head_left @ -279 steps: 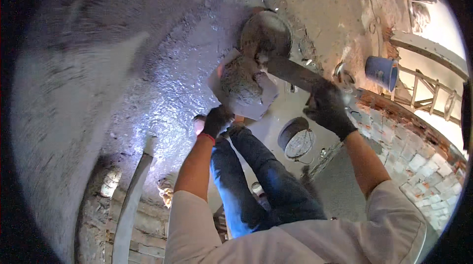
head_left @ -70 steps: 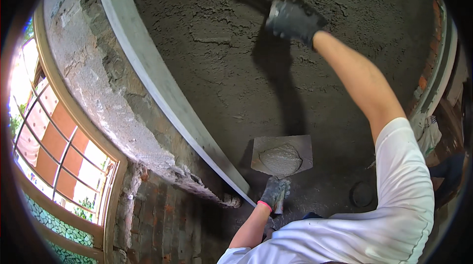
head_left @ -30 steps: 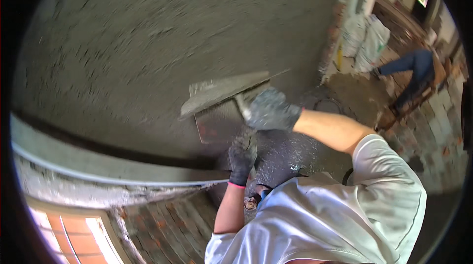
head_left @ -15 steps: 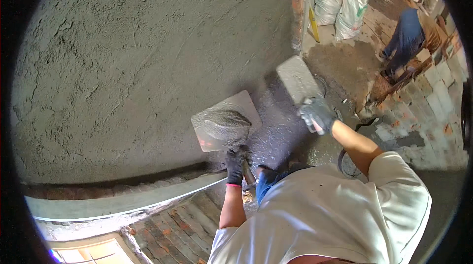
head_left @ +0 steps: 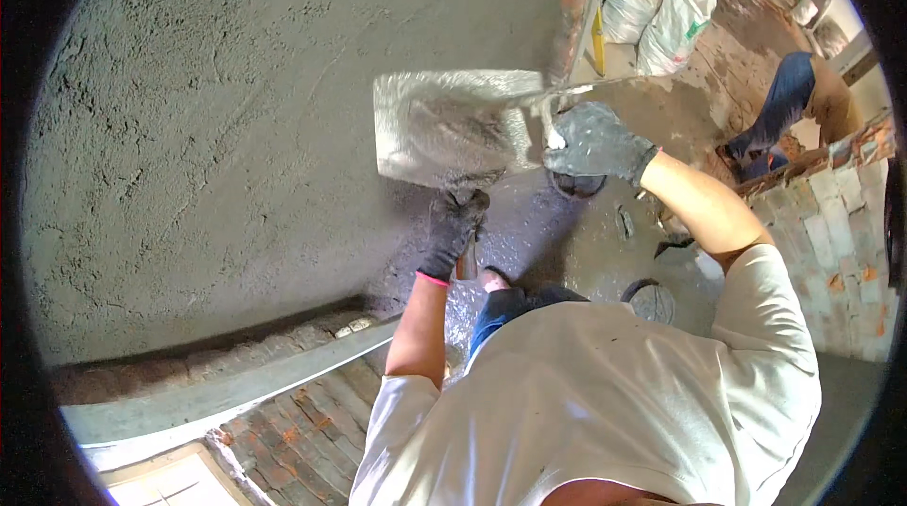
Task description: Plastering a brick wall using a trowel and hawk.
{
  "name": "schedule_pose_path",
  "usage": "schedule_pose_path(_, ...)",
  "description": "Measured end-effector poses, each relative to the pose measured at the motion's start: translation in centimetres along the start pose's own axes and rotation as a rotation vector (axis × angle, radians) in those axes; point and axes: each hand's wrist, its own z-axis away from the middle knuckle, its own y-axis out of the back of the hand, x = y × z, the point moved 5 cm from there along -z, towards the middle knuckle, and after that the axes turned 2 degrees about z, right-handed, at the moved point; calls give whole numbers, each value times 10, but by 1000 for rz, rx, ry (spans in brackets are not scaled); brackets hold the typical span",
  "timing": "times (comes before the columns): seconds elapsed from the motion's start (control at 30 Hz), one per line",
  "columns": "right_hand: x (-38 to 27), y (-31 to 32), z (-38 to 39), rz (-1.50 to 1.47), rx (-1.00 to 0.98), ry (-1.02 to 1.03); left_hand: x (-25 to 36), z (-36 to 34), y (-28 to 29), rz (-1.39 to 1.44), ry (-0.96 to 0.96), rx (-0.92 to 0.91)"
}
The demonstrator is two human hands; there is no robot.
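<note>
My left hand (head_left: 453,227), in a dark glove with a pink cuff, is closed beneath a plasterer's hawk (head_left: 397,119) and holds it up. A heap of wet grey mortar (head_left: 463,133) lies on the square board. Beside the board's right edge, my gloved right hand (head_left: 602,142) is wrapped round the handle of a plastering trowel (head_left: 576,89), whose blade shows nearly edge-on. Whether the trowel touches the mortar I cannot tell. A broad wall (head_left: 236,119) coated in rough grey mortar stands in front and to the left.
White sacks (head_left: 675,19) and a yellow level-like bar (head_left: 598,41) stand at the far right. Another person's jeans-clad leg (head_left: 789,104) shows behind a low brick wall (head_left: 822,232). Dark round containers, one a bucket (head_left: 650,301), are on the wet floor. A ledge (head_left: 236,393) runs lower left.
The hawk has risen and levelled, with its mortar still on it. My right hand has moved up and in beside it, and the trowel has turned from flat view to edge-on.
</note>
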Motion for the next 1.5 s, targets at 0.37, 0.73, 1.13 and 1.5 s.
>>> schedule_pose_path(0.37,99,-76,-149,325,574,624,-55,-18,-49,-512,-124,-185)
schedule_pose_path(0.73,64,-41,-291,885,486,875,-116,-73,-106,685,262,359)
schedule_pose_path(1.13,162,-40,-274,425,133,482,-97,-99,-131,927,396,487)
schedule_pose_path(1.5,205,15,-285,64,343,575,-78,-122,-141,907,281,517)
